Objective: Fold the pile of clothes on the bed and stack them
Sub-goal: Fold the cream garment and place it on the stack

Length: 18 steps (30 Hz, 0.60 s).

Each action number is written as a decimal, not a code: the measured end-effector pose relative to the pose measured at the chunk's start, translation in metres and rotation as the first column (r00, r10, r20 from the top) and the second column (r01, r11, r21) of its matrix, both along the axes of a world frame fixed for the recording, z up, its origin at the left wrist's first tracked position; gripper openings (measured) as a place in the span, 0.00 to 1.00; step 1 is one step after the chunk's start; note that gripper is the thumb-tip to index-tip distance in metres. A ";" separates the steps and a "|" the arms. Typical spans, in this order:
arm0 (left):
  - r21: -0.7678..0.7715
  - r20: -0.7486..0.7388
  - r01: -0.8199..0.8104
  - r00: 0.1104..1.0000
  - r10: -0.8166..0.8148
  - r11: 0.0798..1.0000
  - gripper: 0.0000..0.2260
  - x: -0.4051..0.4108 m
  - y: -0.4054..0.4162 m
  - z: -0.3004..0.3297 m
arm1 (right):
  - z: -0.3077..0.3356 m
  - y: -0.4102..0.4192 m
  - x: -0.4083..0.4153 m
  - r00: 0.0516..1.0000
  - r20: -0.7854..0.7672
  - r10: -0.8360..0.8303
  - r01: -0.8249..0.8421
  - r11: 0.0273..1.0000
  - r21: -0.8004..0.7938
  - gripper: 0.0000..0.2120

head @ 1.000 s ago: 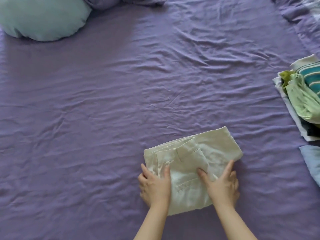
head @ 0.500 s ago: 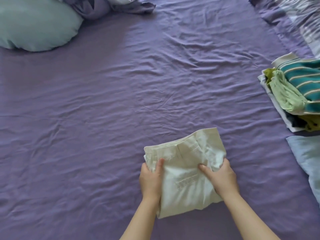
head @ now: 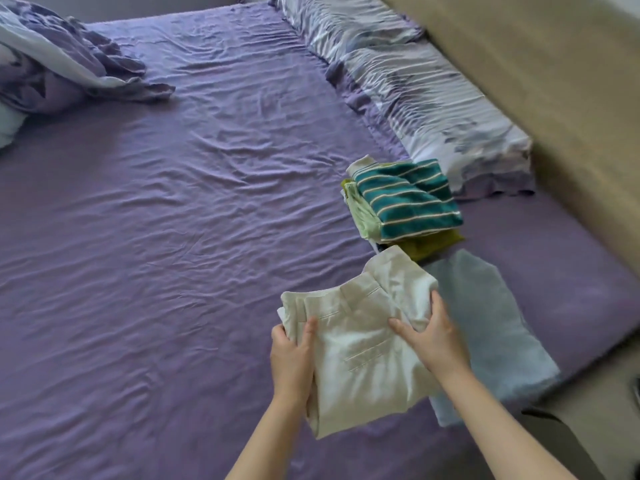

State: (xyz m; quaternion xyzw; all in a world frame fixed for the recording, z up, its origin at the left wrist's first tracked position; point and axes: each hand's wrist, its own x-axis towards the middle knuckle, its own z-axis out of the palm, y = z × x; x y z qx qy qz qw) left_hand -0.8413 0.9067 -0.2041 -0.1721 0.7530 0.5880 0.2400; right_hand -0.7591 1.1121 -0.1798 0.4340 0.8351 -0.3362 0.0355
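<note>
Left hand (head: 292,362) grips the left edge of the folded cream trousers (head: 360,344), thumb on top, fingers underneath. Right hand (head: 427,341) pinches the right edge likewise. A grip on both sides likely keeps the folds from slipping. The trousers hang above the purple sheet (head: 173,237), partly over a pale blue folded garment (head: 491,327), just short of the stack (head: 405,206) with a striped teal top.

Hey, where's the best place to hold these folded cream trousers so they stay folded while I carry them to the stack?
Probably by the two long side edges, as now: left hand on the left edge, right hand on the right, thumbs on top. The folded cream trousers are a layered oblong, so pinching all layers from both sides should keep the fold from opening.
</note>
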 end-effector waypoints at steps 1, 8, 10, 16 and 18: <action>-0.001 -0.008 0.018 1.000 -0.018 1.000 0.16 0.009 0.024 0.001 | 0.003 0.024 0.010 1.000 -0.002 -0.001 0.001 1.000 0.011 0.49; -0.091 -0.007 0.117 0.993 -0.118 0.989 0.16 0.063 0.165 -0.019 | -0.012 0.161 0.070 0.999 0.041 -0.031 0.027 0.996 0.085 0.49; -0.120 0.044 0.170 0.985 -0.166 0.978 0.15 0.074 0.188 -0.029 | -0.022 0.186 0.079 0.997 0.068 -0.035 0.032 0.998 0.051 0.47; -0.557 -0.064 0.277 0.925 -0.373 0.783 0.32 0.101 0.210 -0.042 | -0.044 0.205 0.089 0.970 0.156 0.185 -0.226 0.920 0.320 0.32; -0.664 -0.162 0.387 0.761 -0.628 0.640 0.27 0.109 0.212 -0.045 | -0.047 0.195 0.083 0.916 0.130 0.379 -0.397 0.814 0.424 0.24</action>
